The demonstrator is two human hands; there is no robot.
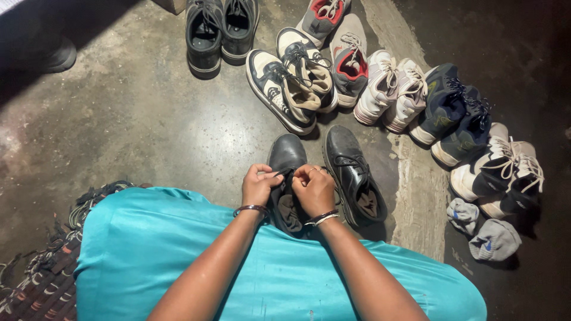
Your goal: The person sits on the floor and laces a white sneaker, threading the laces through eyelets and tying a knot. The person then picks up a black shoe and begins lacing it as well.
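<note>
A black leather lace-up shoe (285, 156) stands on the concrete floor right in front of me, toe pointing away. My left hand (257, 185) and my right hand (314, 189) are both closed on its black laces, over the shoe's opening. Its mate, a second black leather shoe (352, 172), stands just to the right, laces loose, untouched. Both wrists carry bangles. A turquoise garment (178, 249) covers my lap below the hands.
Pairs of shoes curve across the floor beyond: black sneakers (220, 30), navy-and-cream sneakers (291, 83), grey-and-red ones (345, 53), white ones (392, 89), dark blue ones (455, 113), white-and-black ones (505, 172). Grey socks (485, 232) lie at right. A woven mat (47, 279) lies at lower left.
</note>
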